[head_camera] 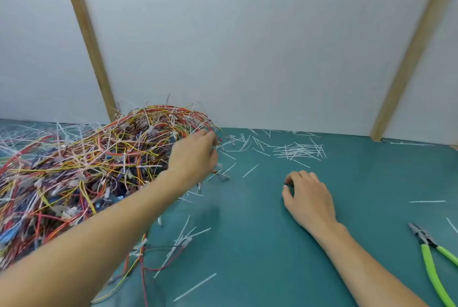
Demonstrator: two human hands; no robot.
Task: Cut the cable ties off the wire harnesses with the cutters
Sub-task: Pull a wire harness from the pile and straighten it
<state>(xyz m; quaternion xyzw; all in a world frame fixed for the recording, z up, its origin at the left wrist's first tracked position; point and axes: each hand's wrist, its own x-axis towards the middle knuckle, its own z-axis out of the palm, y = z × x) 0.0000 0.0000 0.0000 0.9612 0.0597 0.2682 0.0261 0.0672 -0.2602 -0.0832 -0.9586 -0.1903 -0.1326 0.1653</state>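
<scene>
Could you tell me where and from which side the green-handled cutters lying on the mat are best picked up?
Grip the cutters by the two green handles, about midway along, with the right hand coming from above and from the left. They lie flat on the mat, dark jaws pointing away, handles spread towards the near right edge, nothing on them. The right hand rests nearby holding nothing; the left hand is at the wire harnesses.

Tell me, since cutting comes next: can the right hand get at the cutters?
Probably yes. The right hand rests empty on the mat, and the cutters lie uncovered just to its right.
</scene>
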